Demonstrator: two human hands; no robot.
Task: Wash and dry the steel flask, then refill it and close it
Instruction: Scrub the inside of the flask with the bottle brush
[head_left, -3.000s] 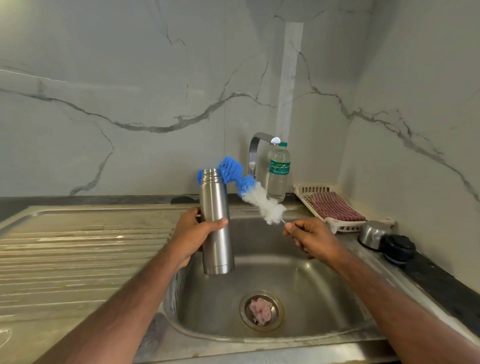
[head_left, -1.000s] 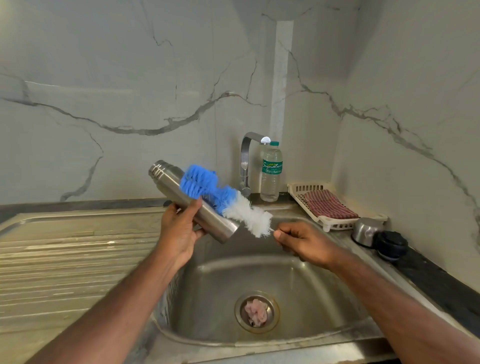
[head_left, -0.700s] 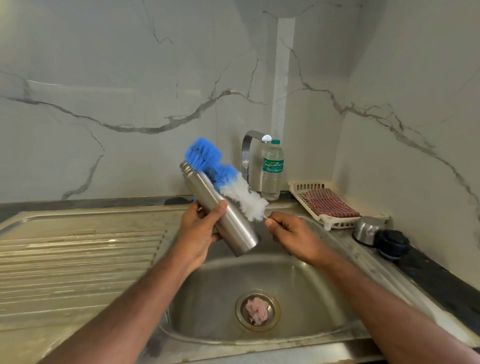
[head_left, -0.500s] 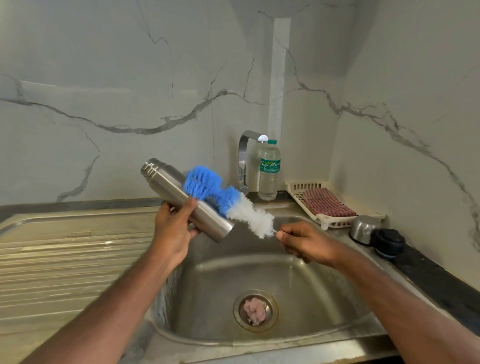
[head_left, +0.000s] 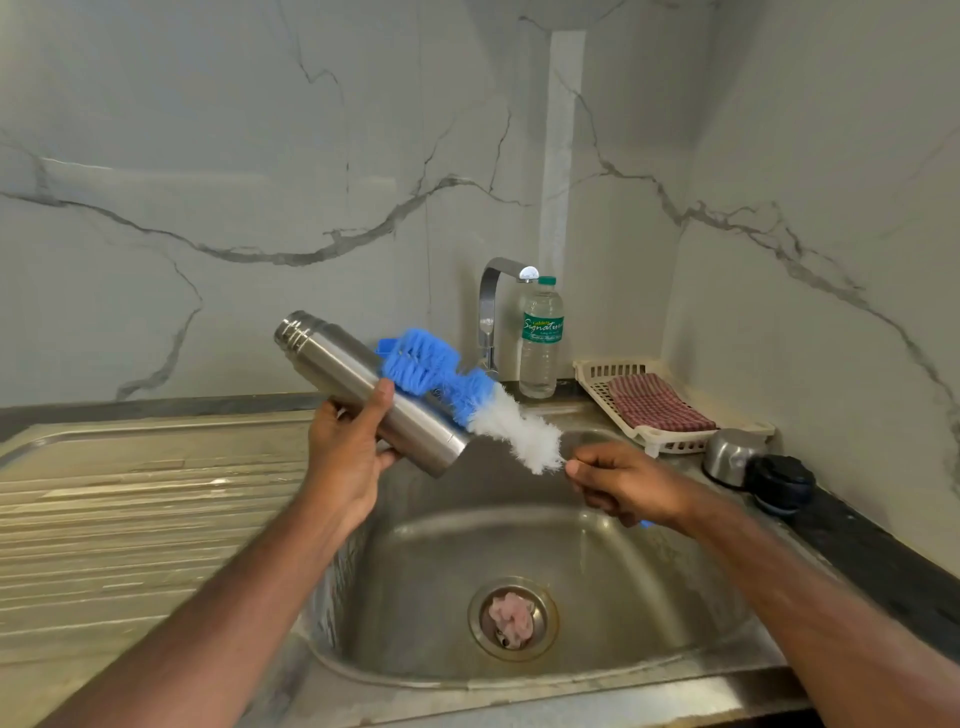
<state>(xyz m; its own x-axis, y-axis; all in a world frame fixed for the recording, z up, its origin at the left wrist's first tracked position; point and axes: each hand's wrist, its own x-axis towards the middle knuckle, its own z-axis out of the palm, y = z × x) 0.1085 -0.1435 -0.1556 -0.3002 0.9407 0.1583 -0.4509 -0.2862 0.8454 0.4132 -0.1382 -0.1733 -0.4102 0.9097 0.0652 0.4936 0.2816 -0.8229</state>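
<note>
My left hand (head_left: 345, 457) grips the steel flask (head_left: 353, 379) around its lower body and holds it tilted over the sink, open mouth up to the left, base down to the right. A blue and white bottle brush (head_left: 467, 402) lies against the flask's far side. My right hand (head_left: 621, 486) pinches the brush's thin handle just below the white bristles. The flask's steel cup (head_left: 730, 456) and black stopper (head_left: 782, 482) sit on the counter to the right.
The steel sink (head_left: 597, 551) holds a drain strainer (head_left: 512, 618) with pink scraps. Behind it stand the tap (head_left: 491, 312) and a plastic water bottle (head_left: 540, 338). A cream tray (head_left: 602, 370) holds a checked cloth (head_left: 657, 402). A ribbed drainboard (head_left: 145, 499) lies left.
The flask went from upright to tilted, rocking between steeper and flatter angles, while the brush slid back and forth along its outside. Both hands kept their grips.
</note>
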